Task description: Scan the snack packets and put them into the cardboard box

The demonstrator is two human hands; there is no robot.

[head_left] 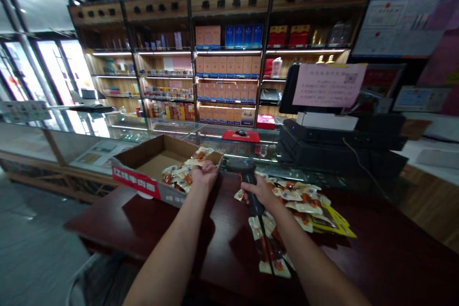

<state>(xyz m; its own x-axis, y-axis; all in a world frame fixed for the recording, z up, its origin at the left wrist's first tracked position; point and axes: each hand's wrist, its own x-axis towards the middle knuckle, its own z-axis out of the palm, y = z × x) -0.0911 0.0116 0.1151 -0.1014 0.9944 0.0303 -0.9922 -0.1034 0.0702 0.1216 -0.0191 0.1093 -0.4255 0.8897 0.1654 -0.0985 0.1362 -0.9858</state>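
My left hand [205, 174] is at the right end of an open cardboard box [138, 158], its fingers curled against a vacuum-sealed snack packet [201, 154]. More sealed packets with brown food inside lie under and beside that hand in the box. My right hand [263, 192] is wrapped round the handle of a black barcode scanner [254, 196], whose head points away from me and whose cable hangs down toward the table's front. To the right of the scanner, a pile of similar packets [299, 196] rests on the table, and a few lie beneath the cable.
Yellow packaging [335, 222] lies at the pile's right side on the dark red table [222, 239]. Behind the table runs a glass counter with a mouse [241, 132] on a red pad. A monitor [289, 91] bearing a pink notice stands at the right; stocked shelves line the wall.
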